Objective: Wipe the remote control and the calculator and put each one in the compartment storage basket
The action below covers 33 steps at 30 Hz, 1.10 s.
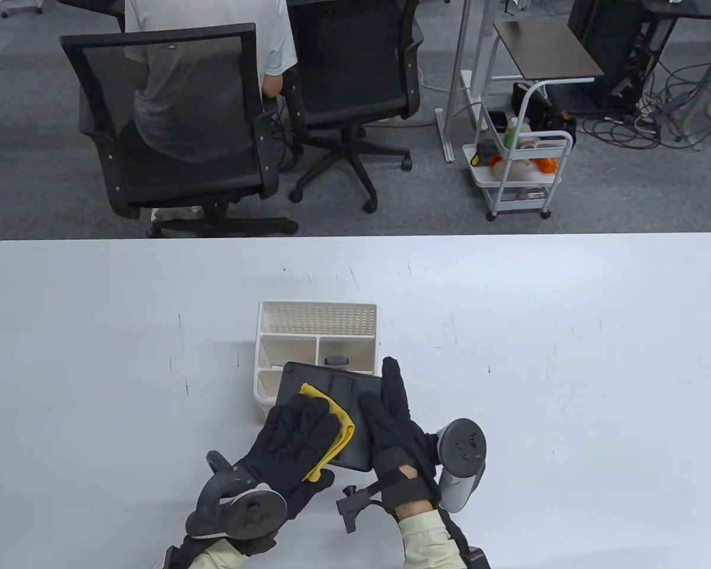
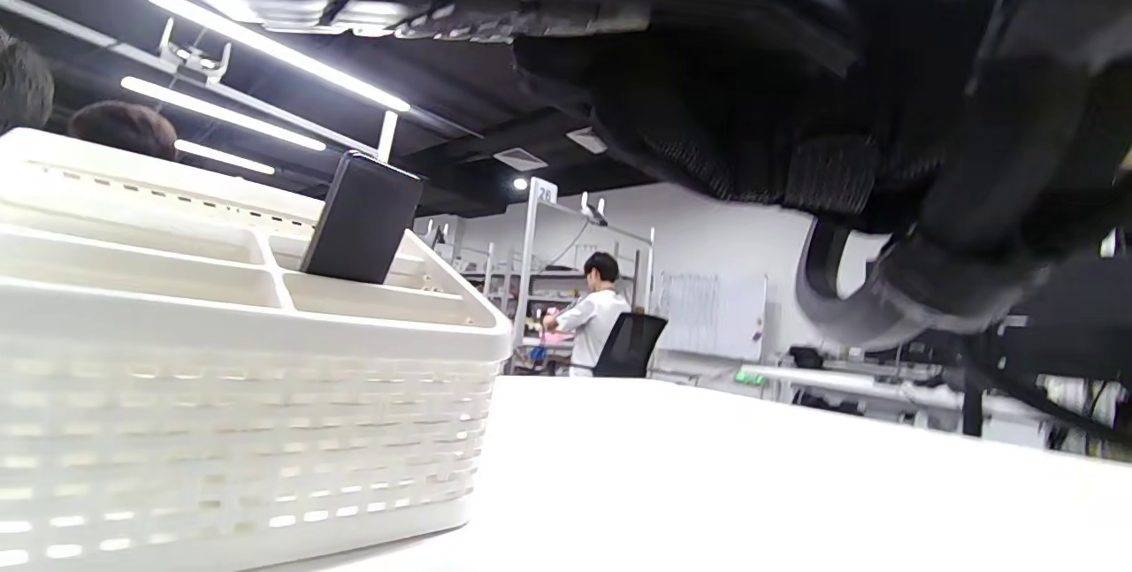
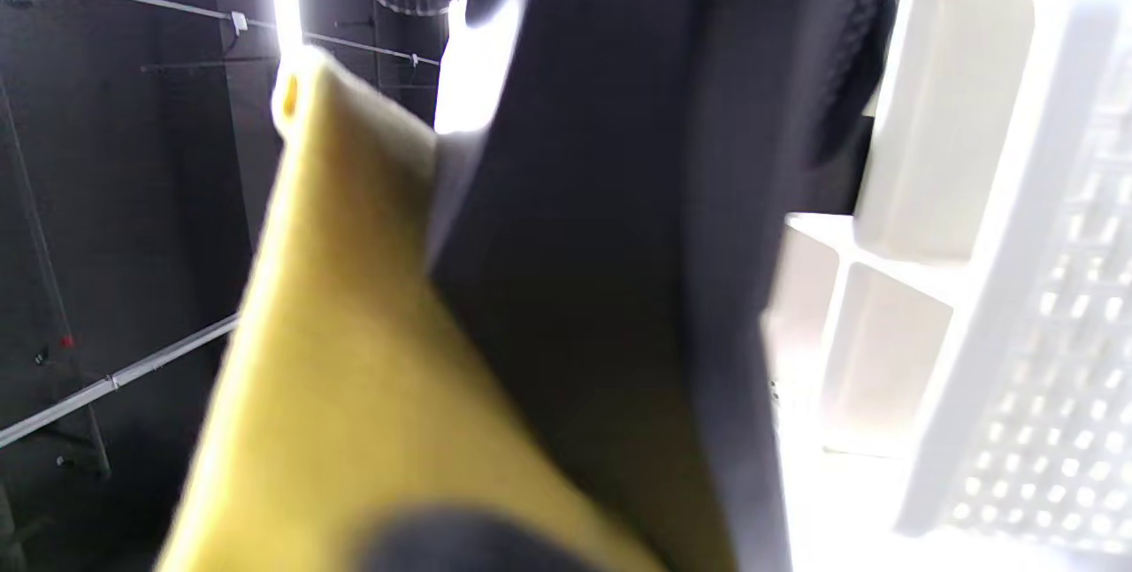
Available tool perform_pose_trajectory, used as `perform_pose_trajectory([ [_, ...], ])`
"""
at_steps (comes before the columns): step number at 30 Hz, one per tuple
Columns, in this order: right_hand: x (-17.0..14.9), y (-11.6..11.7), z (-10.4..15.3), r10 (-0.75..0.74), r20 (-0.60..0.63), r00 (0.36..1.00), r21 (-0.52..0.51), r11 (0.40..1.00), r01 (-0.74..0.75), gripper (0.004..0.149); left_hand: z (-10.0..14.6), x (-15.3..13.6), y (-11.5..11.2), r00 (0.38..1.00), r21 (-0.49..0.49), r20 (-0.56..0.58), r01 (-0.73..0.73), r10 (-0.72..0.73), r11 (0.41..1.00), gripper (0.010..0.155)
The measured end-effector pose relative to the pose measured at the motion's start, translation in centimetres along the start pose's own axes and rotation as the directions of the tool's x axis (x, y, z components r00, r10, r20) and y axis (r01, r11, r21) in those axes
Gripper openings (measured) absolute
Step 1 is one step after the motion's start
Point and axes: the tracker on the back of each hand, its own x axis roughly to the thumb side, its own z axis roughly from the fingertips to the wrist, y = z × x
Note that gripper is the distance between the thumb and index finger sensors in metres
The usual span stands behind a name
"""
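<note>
The black calculator (image 1: 326, 382) is held tilted over the front of the white compartment basket (image 1: 317, 308). My right hand (image 1: 391, 409) grips its right edge, fingers along the side and thumb on top. My left hand (image 1: 296, 438) holds the yellow cloth (image 1: 340, 424) against the calculator's face. The black remote control (image 1: 336, 360) stands upright in a middle compartment; in the left wrist view the remote control (image 2: 363, 218) rises above the basket (image 2: 265, 430). The right wrist view shows the cloth (image 3: 354, 377) against the calculator (image 3: 601, 245), with the basket (image 3: 1017, 289) behind.
The white table (image 1: 569, 355) spreads wide on both sides of the basket. Beyond its far edge stand two black office chairs (image 1: 172, 118), one with a person seated facing away, and a small white cart (image 1: 521, 172).
</note>
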Motion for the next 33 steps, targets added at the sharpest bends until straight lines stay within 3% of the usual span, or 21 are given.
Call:
perform_pose_trajectory([
  [3, 0.1, 0.4, 0.0, -0.032, -0.003, 0.999, 0.018, 0.999, 0.032, 0.067, 0.1, -0.2, 0.0, 0.985, -0.001, -0.051, 0.168, -0.167, 0.986, 0.083],
  [6, 0.1, 1.3, 0.2, -0.033, 0.003, 0.999, 0.045, 0.998, 0.033, 0.068, 0.3, -0.8, 0.6, 0.954, 0.057, -0.115, 0.283, -0.276, 0.957, 0.078],
  [9, 0.2, 1.9, 0.3, -0.079, 0.005, 0.997, 0.047, 0.996, 0.078, 0.069, 0.6, -1.1, 1.3, 0.961, 0.124, -0.117, 0.262, -0.249, 0.957, 0.072],
  [13, 0.2, 2.2, 0.3, -0.076, 0.024, 0.997, 0.076, 0.994, 0.074, 0.072, 1.0, -0.9, 2.6, 0.942, 0.238, -0.121, 0.334, -0.313, 0.912, 0.062],
  [18, 0.5, 2.8, 0.4, -0.08, 0.089, 0.993, 0.136, 0.988, 0.067, 0.079, 1.7, -1.7, 4.5, 0.953, 0.359, -0.184, 0.292, -0.239, 0.887, 0.058],
  [22, 0.7, 3.4, 0.5, -0.063, 0.133, 0.989, 0.187, 0.982, 0.038, 0.089, 2.2, -3.2, 5.4, 0.967, 0.425, -0.252, 0.149, -0.042, 0.893, 0.056],
  [26, 0.4, 3.2, 0.3, -0.045, 0.118, 0.992, 0.169, 0.985, 0.024, 0.093, 2.4, -4.6, 5.3, 0.937, 0.459, -0.278, -0.062, 0.21, 0.886, 0.056],
  [29, 0.0, 2.9, 0.1, 0.019, 0.112, 0.994, 0.163, 0.986, -0.037, 0.094, 2.2, -5.7, 5.0, 0.865, 0.44, -0.261, -0.288, 0.428, 0.85, 0.056],
  [31, -0.1, 2.8, -0.1, 0.019, 0.113, 0.993, 0.16, 0.986, -0.037, 0.093, 1.9, -6.4, 4.1, 0.77, 0.4, -0.214, -0.492, 0.601, 0.773, 0.057],
  [33, -0.1, 2.8, -0.1, -0.008, 0.132, 0.991, 0.158, 0.987, -0.013, 0.09, 1.6, -6.6, 3.3, 0.709, 0.329, -0.22, -0.593, 0.67, 0.735, 0.058],
])
